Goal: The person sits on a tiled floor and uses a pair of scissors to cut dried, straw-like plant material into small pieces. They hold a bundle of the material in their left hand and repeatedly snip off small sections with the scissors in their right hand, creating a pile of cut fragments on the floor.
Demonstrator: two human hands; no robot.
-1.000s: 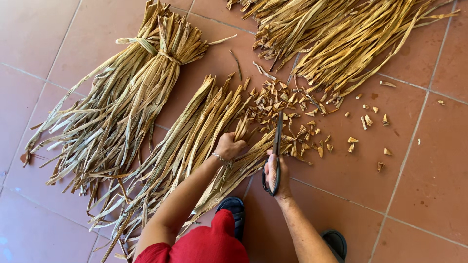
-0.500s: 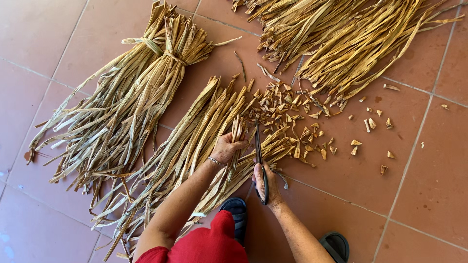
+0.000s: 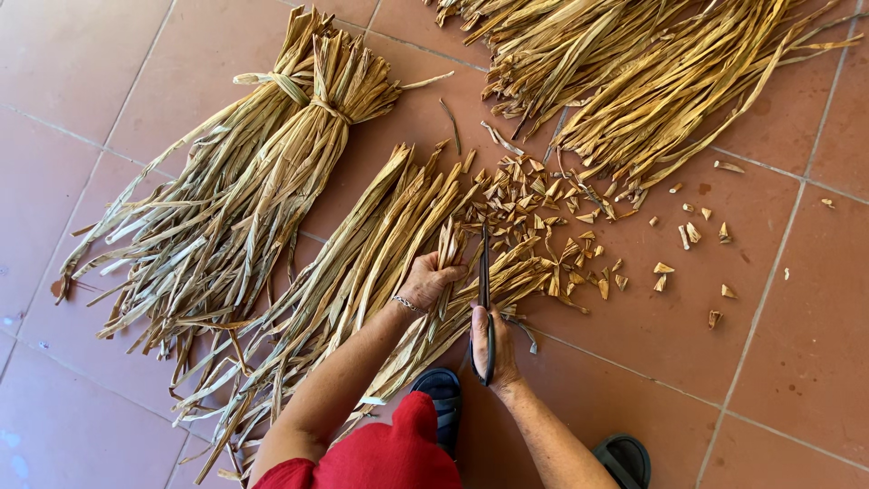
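The left hand (image 3: 427, 281) is curled around a few dry leaf strips (image 3: 446, 246), pinching their cut ends upright above the loose bundle (image 3: 362, 281) that lies on the tiled floor (image 3: 797, 344) at the centre. Just beside it, at about 4 o'clock, the right hand (image 3: 490, 342) is closed around the handles of dark scissors (image 3: 485, 294), whose blades point toward 12 o'clock and stand right next to the held strips. Short cut pieces (image 3: 561, 226) are scattered toward 2 o'clock. A tied sheaf (image 3: 272, 154) lies at 10 o'clock, and a big loose pile (image 3: 652, 81) at 1 o'clock. Dark sandals (image 3: 444, 398) show at 6 o'clock.
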